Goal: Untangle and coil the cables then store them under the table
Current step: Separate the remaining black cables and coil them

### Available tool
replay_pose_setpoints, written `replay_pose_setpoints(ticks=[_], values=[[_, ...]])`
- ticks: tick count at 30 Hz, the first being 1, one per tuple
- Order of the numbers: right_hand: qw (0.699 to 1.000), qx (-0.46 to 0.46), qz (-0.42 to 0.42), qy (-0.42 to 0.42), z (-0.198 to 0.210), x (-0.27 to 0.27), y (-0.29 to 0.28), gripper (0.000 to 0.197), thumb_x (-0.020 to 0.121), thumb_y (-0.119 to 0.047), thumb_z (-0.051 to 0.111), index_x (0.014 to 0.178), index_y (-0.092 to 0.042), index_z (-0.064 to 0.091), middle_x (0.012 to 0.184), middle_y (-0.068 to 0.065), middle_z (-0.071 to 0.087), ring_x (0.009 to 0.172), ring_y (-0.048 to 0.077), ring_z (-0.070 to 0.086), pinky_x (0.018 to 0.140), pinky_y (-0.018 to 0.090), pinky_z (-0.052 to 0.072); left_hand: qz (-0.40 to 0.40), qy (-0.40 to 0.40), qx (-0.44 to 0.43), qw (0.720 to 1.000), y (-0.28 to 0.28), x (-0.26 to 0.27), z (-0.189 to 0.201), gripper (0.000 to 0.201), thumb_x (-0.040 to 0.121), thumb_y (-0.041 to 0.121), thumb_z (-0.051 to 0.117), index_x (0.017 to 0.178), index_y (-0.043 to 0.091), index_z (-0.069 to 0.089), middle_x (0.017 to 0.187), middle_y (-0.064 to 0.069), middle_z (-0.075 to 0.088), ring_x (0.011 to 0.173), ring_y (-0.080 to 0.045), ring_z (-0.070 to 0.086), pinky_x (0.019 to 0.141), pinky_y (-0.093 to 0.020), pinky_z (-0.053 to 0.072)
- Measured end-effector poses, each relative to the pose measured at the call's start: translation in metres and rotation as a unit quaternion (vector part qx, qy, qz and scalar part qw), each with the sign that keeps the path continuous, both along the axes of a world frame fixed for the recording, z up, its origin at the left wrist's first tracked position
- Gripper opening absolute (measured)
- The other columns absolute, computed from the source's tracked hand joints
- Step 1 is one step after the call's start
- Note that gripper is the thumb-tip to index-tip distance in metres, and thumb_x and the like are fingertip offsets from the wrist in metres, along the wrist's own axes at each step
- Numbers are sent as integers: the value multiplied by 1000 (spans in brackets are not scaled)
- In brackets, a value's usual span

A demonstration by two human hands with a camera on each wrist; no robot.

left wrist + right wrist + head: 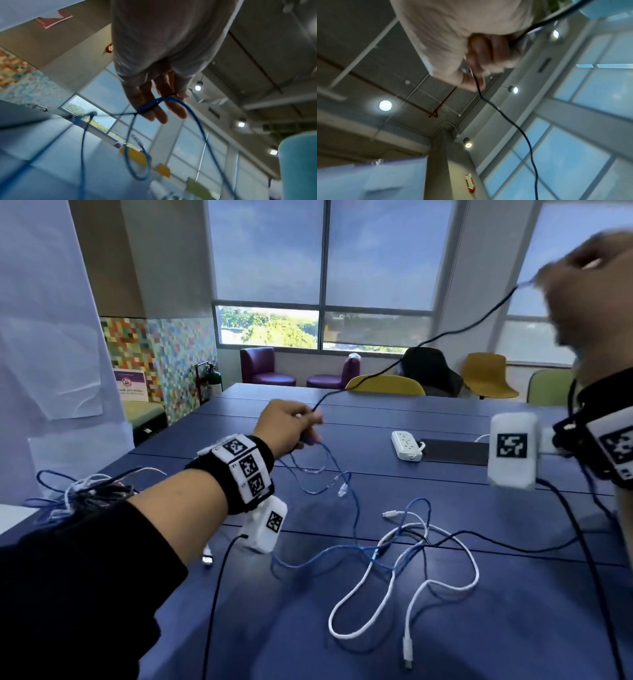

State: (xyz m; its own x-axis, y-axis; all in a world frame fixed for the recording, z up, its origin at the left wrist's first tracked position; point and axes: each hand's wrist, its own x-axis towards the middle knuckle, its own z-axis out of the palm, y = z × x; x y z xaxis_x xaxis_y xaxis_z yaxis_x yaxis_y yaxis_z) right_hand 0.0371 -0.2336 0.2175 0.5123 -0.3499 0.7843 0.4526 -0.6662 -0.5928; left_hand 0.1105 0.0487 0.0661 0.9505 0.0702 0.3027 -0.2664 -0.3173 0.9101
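— Where's the blue cable (356, 510)?

— Strung through the air between both hands, loops dangling to the bench (445, 628), tangled there with a white cable (404, 587).

— And each grip?

— Left hand (287, 426) pinches the loops low; right hand (589, 285), raised high, clenches around the far stretch.

— Anything else?

— A power strip (407, 445) beyond.

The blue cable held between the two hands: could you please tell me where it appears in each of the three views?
Head: the blue cable runs from the left hand at centre-left up to the right hand at top right.
Left wrist: it loops across the fingers at centre and hangs down.
Right wrist: it leaves the curled fingers and trails to the bottom right.
Shared landmark: the windows.
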Motion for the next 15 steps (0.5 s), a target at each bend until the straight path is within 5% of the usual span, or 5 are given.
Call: replay_pose_setpoints(ticks=[3, 6, 9, 12, 15], values=[[963, -105, 66, 241, -32, 3, 15, 10, 84, -10, 63, 80, -1, 65, 66, 17, 64, 52, 24, 54, 55, 27, 46, -4, -54, -50, 997, -15, -12, 36, 19, 92, 16, 65, 87, -2, 71, 57, -1, 67, 58, -18, 61, 58, -25, 48], [907, -168, 123, 366, -62, 7, 33, 12, 87, -11, 65, 81, 0, 67, 76, 21, 72, 60, 27, 65, 60, 31, 54, -14, -92, -48, 995, -26, -22, 60, 23, 89, 20, 69, 87, -2, 72, 66, -5, 65, 64, -19, 53, 59, -27, 44], [907, -276, 34, 315, -74, 15, 49, 19, 84, -29, 69, 78, -11, 71, 76, 8, 71, 69, 21, 64, 61, 26, 47, -32, -97, -45, 994, -33, -28, 70, 23, 87, 19, 71, 85, -3, 70, 68, -10, 64, 59, -18, 53, 54, -26, 45], [923, -331, -57, 187, -79, 15, 67, 20, 83, -35, 64, 81, -15, 61, 96, 8, 62, 96, 32, 57, 75, 34, 43, -53, -109, -47, 992, -38, -31, 70, 15, 87, 12, 70, 84, -2, 69, 69, -15, 61, 54, -19, 50, 50, -25, 45], [923, -359, -115, 72, -81, 13, 82, 32, 78, -34, 67, 105, -22, 56, 114, 13, 46, 113, 36, 41, 88, 44, 37, -52, -128, -32, 990, -39, -32, 67, 8, 88, 9, 69, 82, 3, 70, 67, -14, 64, 49, -14, 51, 49, -22, 45]])
